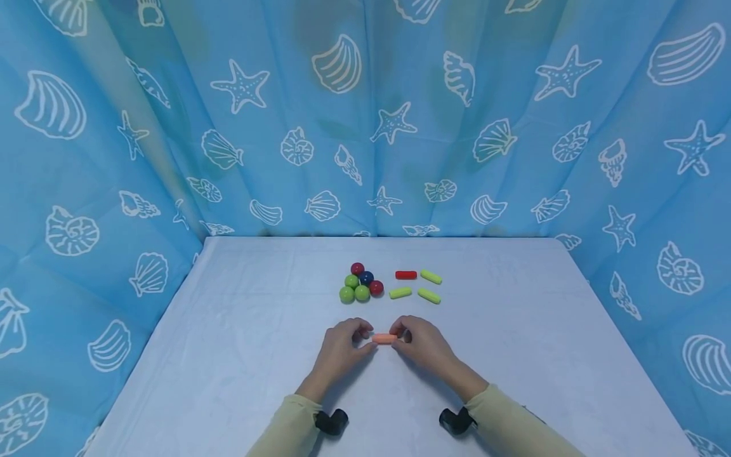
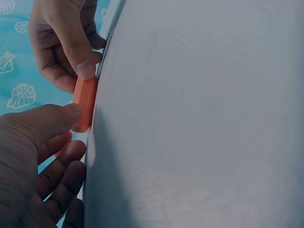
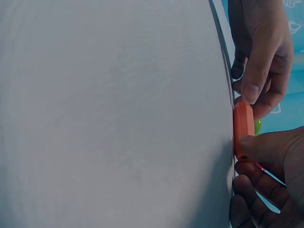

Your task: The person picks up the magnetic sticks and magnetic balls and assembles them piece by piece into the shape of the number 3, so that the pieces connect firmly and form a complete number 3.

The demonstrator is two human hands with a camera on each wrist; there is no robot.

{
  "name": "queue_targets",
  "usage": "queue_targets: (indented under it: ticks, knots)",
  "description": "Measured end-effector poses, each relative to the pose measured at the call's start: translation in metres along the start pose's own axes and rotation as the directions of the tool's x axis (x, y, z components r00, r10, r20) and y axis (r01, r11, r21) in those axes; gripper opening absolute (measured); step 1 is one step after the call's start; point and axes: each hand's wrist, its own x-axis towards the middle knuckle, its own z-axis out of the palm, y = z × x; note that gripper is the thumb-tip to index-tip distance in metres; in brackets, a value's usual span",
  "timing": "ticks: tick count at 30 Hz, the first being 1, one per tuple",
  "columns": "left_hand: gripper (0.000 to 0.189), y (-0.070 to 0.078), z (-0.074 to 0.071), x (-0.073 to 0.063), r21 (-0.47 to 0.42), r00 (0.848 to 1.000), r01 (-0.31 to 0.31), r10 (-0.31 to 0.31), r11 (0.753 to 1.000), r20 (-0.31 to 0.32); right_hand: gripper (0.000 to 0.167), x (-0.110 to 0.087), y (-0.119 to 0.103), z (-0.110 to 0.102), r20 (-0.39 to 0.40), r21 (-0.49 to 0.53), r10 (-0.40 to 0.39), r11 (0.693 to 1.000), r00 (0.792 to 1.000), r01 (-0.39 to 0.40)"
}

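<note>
An orange ribbed stick (image 1: 384, 339), short and roughly cylindrical, lies crosswise between the two hands at the middle of the table. The left hand (image 1: 341, 346) pinches its left end, the thumb on the near side. At the other end, the right hand (image 1: 424, 343) pinches it with thumb and index finger. Both wrist views show the ribbed orange stick (image 2: 85, 102) spanning the gap between the thumbs. Whether it touches the table is hard to tell.
Beyond the hands, several red, green and blue balls (image 1: 362, 292) sit in a tight cluster. To their right lie a red stick (image 1: 406, 275) and 3 lime-green sticks (image 1: 429, 296). A shell-patterned blue curtain (image 1: 388, 158) surrounds the white table (image 1: 257, 304).
</note>
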Motion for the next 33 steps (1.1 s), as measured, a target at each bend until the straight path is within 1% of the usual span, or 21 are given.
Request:
queue_targets:
  ticks: [4,10,19,24,33]
  knots:
    - [0.025,-0.0009,0.0007,-0.0006,-0.002,1.0,-0.014,0.014,1.0,-0.003,0.021,-0.0003,-0.0029,0.0013,0.003,0.008,-0.006,1.0,1.0,0.006]
    - [0.019,-0.0021,0.0019,-0.0011,0.005,1.0,-0.01,0.01,1.0,-0.005,0.021,-0.0013,-0.0057,0.0028,0.003,0.005,-0.009,1.0,1.0,0.009]
    - [0.015,-0.003,0.0032,-0.0016,0.014,1.0,-0.016,0.016,1.0,-0.02,0.02,-0.0028,-0.0067,0.0022,0.006,0.002,-0.017,1.0,1.0,0.017]
    - [0.014,-0.0027,0.0028,-0.0015,0.014,0.999,-0.022,0.022,1.0,-0.023,0.021,-0.0022,-0.0057,0.0021,0.011,0.017,-0.005,1.0,1.0,0.005]
    - [0.014,-0.0021,0.0029,-0.0005,0.02,1.0,-0.013,0.013,1.0,-0.014,0.011,0.0015,-0.0011,0.003,-0.014,0.019,-0.02,1.0,1.0,0.02]
